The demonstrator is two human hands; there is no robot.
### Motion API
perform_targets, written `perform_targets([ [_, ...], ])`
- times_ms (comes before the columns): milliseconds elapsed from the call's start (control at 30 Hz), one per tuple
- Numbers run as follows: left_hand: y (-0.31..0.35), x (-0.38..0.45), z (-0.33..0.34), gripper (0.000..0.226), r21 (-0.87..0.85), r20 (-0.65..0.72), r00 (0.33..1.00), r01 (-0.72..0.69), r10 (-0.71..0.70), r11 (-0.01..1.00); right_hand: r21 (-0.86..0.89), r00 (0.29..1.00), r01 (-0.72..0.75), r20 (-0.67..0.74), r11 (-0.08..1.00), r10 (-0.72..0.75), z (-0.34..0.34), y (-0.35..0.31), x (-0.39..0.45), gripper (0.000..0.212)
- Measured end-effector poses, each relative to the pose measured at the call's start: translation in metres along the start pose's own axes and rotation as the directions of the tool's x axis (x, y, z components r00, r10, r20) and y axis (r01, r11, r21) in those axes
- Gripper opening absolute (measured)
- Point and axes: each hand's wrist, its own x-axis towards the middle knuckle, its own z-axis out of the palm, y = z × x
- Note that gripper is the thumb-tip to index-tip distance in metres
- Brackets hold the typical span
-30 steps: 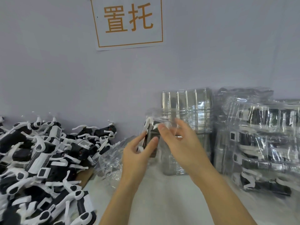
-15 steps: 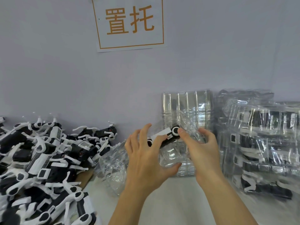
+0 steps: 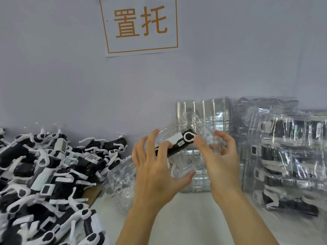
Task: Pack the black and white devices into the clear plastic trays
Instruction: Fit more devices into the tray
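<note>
Both hands, left [image 3: 155,172] and right [image 3: 219,161], grip a clear tray [image 3: 187,167] half-hiding one device [image 3: 178,141].

Wall: plain pale lavender-grey wall [image 3: 53,76], filling the whole upper view, bare apart from one sheet.
Sign: white paper sign [image 3: 141,25] with orange border and two orange characters.
Desk: white desk [image 3: 185,218] meeting the wall.
Light: soft, even, no hard shadows.

The device [image 3: 178,141] is black with a white panel and white ring; the tray [image 3: 191,163] is clear; the sign [image 3: 141,25] is white with orange characters and border
</note>
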Motion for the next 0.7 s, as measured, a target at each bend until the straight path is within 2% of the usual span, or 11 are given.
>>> perform_targets([
  [133, -0.002, 0.000, 0.000, 0.075, -0.041, 0.024, 0.997, 0.068, -0.067, 0.997, -0.008, 0.999, -0.003, 0.047, 1.000, 0.004, -0.003, 0.002, 0.002, 0.042],
  [300, -0.009, -0.003, -0.001, 0.075, -0.249, 0.094, 0.965, 0.262, -0.246, 0.933, -0.068, 0.985, 0.079, 0.161, 0.995, -0.067, -0.002, -0.002, 0.000, 0.038],
  [500, -0.013, -0.005, -0.001, 0.068, -0.307, 0.100, 0.952, 0.308, -0.291, 0.900, -0.019, 0.972, 0.093, 0.217, 0.995, -0.087, -0.003, -0.007, -0.002, 0.038],
  [600, -0.009, -0.001, -0.008, 0.060, -0.465, 0.175, 0.894, 0.445, -0.413, 0.765, 0.031, 0.973, 0.097, 0.209, 0.995, -0.102, -0.005, -0.011, -0.001, 0.041],
  [667, -0.010, 0.001, -0.010, 0.063, -0.612, 0.231, 0.815, 0.546, -0.531, 0.572, 0.033, 0.975, 0.106, 0.193, 0.994, -0.110, -0.007, -0.012, 0.000, 0.039],
  [700, -0.012, 0.002, -0.011, 0.069, -0.681, 0.284, 0.761, 0.588, -0.583, 0.436, 0.030, 0.975, 0.105, 0.191, 0.994, -0.109, -0.008, -0.012, 0.001, 0.034],
])
